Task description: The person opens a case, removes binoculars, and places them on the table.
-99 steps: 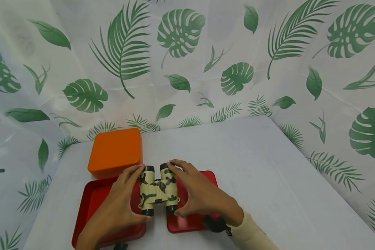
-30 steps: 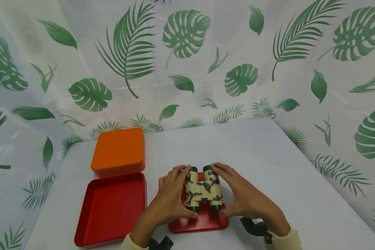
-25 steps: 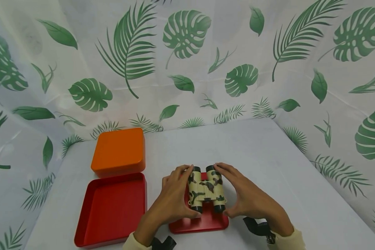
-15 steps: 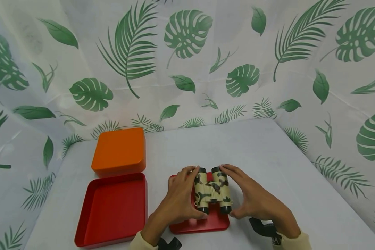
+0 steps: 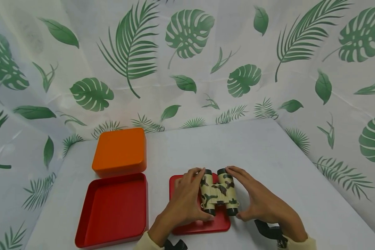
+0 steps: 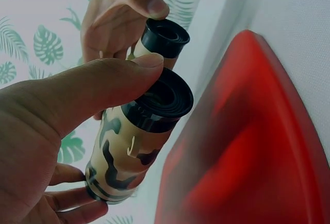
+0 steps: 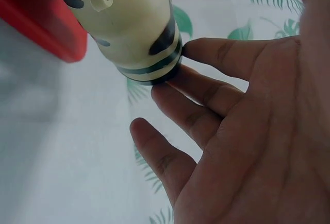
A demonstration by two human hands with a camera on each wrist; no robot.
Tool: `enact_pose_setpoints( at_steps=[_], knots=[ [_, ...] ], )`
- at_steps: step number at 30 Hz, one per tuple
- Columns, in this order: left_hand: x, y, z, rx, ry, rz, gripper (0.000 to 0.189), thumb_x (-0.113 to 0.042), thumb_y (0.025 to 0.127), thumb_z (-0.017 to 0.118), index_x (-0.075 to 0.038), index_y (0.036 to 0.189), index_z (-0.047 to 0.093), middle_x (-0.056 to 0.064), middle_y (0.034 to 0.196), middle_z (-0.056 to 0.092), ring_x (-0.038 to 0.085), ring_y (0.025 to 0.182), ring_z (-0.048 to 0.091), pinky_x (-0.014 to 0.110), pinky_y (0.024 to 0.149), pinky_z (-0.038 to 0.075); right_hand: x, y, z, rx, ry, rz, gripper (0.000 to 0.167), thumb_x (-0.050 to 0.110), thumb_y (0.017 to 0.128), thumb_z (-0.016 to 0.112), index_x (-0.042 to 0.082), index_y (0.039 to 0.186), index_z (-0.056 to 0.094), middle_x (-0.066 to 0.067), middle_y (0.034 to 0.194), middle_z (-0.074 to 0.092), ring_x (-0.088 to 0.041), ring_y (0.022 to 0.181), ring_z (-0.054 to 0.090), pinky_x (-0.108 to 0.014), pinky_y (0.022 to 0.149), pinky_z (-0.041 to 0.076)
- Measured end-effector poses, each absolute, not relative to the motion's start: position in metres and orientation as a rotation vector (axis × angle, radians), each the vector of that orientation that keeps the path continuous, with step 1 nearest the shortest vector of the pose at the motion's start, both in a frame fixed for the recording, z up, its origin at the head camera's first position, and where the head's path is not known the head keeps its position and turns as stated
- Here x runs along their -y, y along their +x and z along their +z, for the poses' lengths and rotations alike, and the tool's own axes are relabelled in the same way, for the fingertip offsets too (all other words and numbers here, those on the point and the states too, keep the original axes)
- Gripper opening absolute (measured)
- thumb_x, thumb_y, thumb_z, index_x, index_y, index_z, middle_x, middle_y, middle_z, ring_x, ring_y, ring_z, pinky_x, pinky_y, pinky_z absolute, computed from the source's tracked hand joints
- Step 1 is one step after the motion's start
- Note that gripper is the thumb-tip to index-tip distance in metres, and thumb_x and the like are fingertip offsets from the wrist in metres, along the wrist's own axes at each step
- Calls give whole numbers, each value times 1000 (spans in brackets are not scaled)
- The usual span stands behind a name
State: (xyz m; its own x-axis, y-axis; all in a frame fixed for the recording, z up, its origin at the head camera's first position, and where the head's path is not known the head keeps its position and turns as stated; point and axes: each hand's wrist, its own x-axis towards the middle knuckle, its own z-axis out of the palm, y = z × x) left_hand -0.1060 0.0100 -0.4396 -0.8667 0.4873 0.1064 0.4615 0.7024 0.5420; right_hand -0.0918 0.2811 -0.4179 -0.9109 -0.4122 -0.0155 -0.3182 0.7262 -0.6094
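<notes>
Camouflage toy binoculars [image 5: 219, 192] are held between both hands, raised over a red lid-like tray [image 5: 203, 227] in the head view. My left hand [image 5: 185, 199] grips the left barrel end to end, its thumb on the black eyepiece [image 6: 167, 98] and its fingertips at the far end, as the left wrist view shows. On the other side, my right hand [image 5: 262, 198] spans the right barrel, thumb by the eyepiece. In the right wrist view, fingertips [image 7: 201, 51] of that hand touch the barrel's far rim. The binoculars and left hand cover part of the red tray.
A deeper red box [image 5: 115, 211] stands open on the left, with an orange box [image 5: 120, 151] behind it, close to its rim. All of these are on a white table [image 5: 237, 146]. A leaf-patterned cloth [image 5: 200, 93] rises behind and at both sides.
Held in both hands, the binoculars have moved right, from between the two red pieces to over the right part of the red tray. The deeper red box has come into full view.
</notes>
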Motion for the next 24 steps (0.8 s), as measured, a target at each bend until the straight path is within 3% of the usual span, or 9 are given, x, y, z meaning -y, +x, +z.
enact_pose_setpoints(
  at_steps=[6, 17, 24],
  knots=[
    [-19, -106, -443, -2893, 821, 837, 134, -63, 61, 97, -20, 169, 29, 2, 164, 42, 21, 149, 43, 49, 109, 45, -288, -89, -418, -2797, -601, -925, 133, 16, 60, 102, 28, 169, 27, -4, 172, 31, -38, 152, 42, -66, 108, 51],
    [-34, -105, -447, -2909, 867, 847, 139, -64, 58, 99, -18, 169, 29, 1, 163, 42, 16, 147, 45, 42, 105, 43, -300, -85, -422, -2774, -555, -953, 137, 11, 59, 101, 34, 169, 23, -9, 174, 28, -44, 154, 38, -70, 107, 49],
    [-42, -106, -452, -2911, 868, 847, 139, -65, 58, 99, -18, 169, 29, 0, 163, 42, 15, 148, 44, 39, 104, 41, -308, -84, -425, -2824, -586, -869, 141, 11, 56, 101, 35, 169, 22, -4, 173, 30, -35, 151, 42, -50, 105, 55]
  ],
)
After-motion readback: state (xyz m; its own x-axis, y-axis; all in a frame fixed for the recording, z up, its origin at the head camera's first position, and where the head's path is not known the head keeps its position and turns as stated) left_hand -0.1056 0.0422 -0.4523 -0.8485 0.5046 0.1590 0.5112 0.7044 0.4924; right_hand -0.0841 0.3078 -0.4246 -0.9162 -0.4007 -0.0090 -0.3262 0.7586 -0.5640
